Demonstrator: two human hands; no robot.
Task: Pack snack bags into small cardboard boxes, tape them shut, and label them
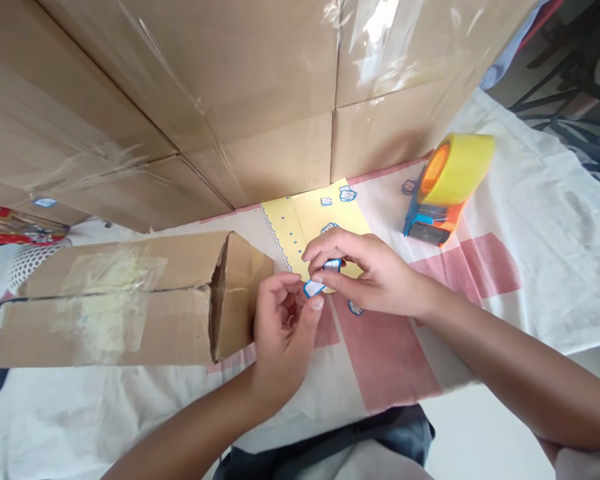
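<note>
Over the lower part of a yellow sheet (307, 213), my two hands meet around small blue-edged paper pieces (314, 287). My right hand (367, 270) pinches them between thumb and fingers. The fingers of my left hand (285, 327) are curled, with the thumb and index finger apart on either side of the lower piece's end; whether they touch it is unclear. More blue-edged cutouts (348, 193) lie on the sheet. Another cutout (355, 308) rests on the cloth just below my right hand.
Large taped cardboard boxes (260, 87) stand behind the sheet. A long cardboard box (175, 300) lies at left. An orange tape dispenser with a yellow roll (463, 170) stands at right, beside one small cutout (408, 187). A red package (20, 227) sits at far left.
</note>
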